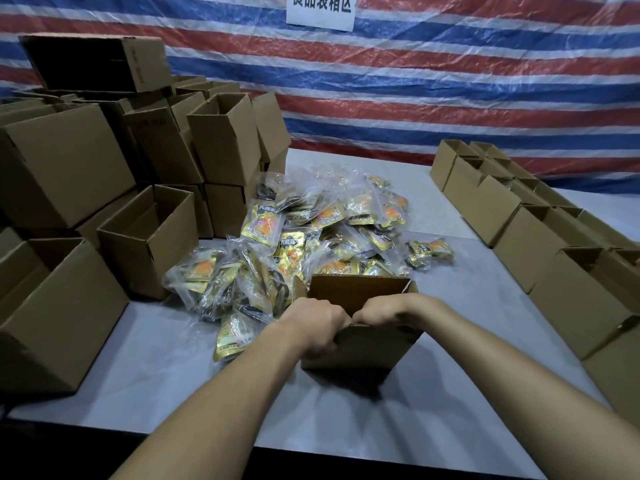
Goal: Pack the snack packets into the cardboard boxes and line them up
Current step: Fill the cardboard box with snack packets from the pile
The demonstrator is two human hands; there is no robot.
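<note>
A person leans over a grey table (467, 306), both bare forearms reaching forward to one open box (360, 344) that stands in the middle, near the front edge. The left hand (313, 323) is curled over the box's near rim toward its left corner, fingers gripping the wall. The right hand (377, 311) is hooked over the same rim just beside it, its fingers folded down inside and out of sight, so the two hands almost touch. What lies inside the box cannot be seen from here. Behind the box and to its left spreads a loose heap of packets (311, 230) (gold and orange wrappers inside clear bags). Some of them press up against the box's far side, and one lies just left of the left wrist. The left side of the table is crowded with a stack of boxes (69, 174), flaps up, some piled on others, one lying on its side at the very top. Along the right edge runs a row of boxes (512, 216), side by side and touching, flaps open, from the back of the table toward the front. Behind everything hangs a red, white and blue striped tarp (433, 81), with a white paper sign (320, 10) at its top, printed in dark characters.
</note>
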